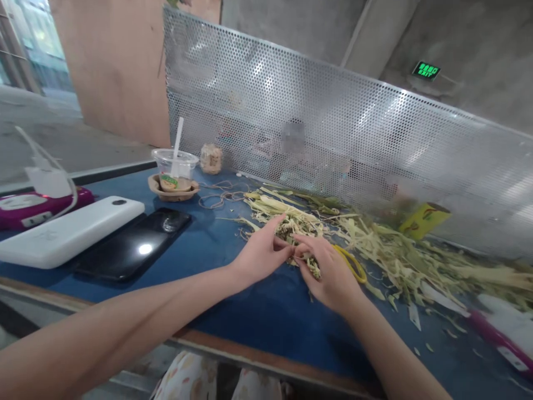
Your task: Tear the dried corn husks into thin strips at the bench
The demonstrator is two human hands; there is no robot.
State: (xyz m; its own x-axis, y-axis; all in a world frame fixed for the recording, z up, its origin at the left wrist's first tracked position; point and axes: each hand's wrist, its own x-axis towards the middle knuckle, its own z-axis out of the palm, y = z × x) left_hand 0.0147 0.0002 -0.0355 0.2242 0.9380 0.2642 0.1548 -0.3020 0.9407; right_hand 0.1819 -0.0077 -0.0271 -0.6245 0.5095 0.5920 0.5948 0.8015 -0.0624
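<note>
Both hands meet at a small clump of pale green and yellow dried strips, like shredded corn husk (311, 265), above the blue tabletop. My left hand (262, 253) is closed, its thumb and fingertips pinching the clump's near side. My right hand (331, 272) curls round the clump from the right, with bits of husk showing between thumb and fingers. The fingertips of both hands touch or nearly touch. Just behind them lies a heap of loose husk strips (275, 206). The yellow handle of what looks like scissors (352, 264) sticks out beside my right hand; its blades are hidden.
More husk (375, 244) spreads right, near a yellow tube (425, 220) and a knife-like blade (443, 299). On the left are a black phone (137, 244), a white power bank (75, 230), a power strip (41, 205) and a plastic cup (175, 166). A perforated metal screen (291, 111) stands behind.
</note>
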